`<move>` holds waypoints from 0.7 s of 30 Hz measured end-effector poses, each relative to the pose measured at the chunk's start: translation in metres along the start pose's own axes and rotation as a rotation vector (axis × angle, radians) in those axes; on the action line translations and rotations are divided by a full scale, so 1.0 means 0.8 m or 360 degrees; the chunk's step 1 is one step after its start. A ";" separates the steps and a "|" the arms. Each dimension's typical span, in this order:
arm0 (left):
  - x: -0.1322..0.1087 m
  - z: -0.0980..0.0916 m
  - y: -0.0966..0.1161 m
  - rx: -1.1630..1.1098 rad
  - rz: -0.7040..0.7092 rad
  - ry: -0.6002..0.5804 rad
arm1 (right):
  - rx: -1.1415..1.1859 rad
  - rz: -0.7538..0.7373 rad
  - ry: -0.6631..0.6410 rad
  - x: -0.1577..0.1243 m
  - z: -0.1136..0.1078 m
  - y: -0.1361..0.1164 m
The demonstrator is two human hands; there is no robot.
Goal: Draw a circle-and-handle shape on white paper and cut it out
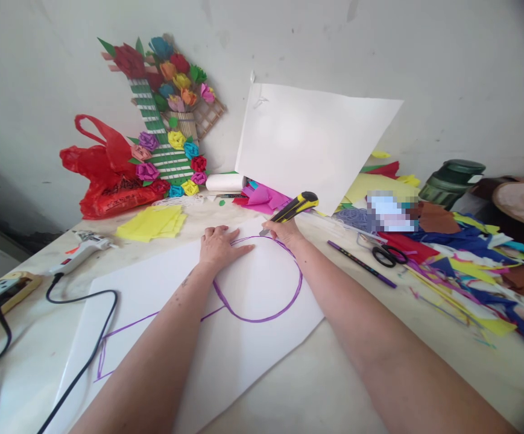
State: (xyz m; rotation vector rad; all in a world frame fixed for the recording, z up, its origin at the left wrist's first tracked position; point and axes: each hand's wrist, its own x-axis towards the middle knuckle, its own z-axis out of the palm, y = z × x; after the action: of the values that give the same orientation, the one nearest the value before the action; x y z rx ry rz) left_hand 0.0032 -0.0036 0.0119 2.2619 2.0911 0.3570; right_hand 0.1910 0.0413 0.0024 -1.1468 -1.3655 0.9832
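A white board or sheet point(262, 355) lies on the table, marked with a purple circle point(262, 319) and a purple straight-sided outline to its left. My left hand point(220, 248) rests spread on the sheet, thumb and fingers apart, at the circle's upper left edge. In my right hand point(282, 232) is a yellow and black utility knife point(295, 208), its handle slanting up to the right. The blade tip is down near the top of the circle; whether it pierces the sheet I cannot tell. A purple marker point(361, 263) lies to the right of my right forearm.
Black scissors point(389, 255) and coloured scraps point(479, 271) cover the right side. Behind stand another white sheet point(307, 138) and a paper-flower decoration point(162, 132). A red bag point(108, 169), yellow paper point(153, 223), a glue gun point(78, 254) and a power strip point(3, 292) are left.
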 end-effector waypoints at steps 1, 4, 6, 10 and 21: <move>0.000 0.000 0.000 0.0003 0.0003 0.0004 | 0.0006 0.0000 0.0007 0.000 0.000 0.001; 0.000 0.002 -0.001 0.0009 0.0011 0.0016 | 0.0037 -0.0005 0.0034 0.002 0.000 0.003; 0.000 0.004 -0.002 0.0013 0.0011 0.0026 | 0.0048 -0.0005 0.0037 0.002 0.000 0.004; 0.002 0.007 -0.004 0.0026 0.0013 0.0035 | 0.0044 0.0014 0.0056 0.002 0.000 0.003; -0.003 0.000 0.002 0.0081 0.0010 0.0036 | 0.0042 0.0041 0.0079 0.001 0.001 0.000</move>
State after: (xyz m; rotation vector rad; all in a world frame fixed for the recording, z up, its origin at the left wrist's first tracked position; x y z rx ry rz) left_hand 0.0045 -0.0057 0.0116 2.3035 2.1279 0.3349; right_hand 0.1901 0.0423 0.0024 -1.1639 -1.2979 0.9821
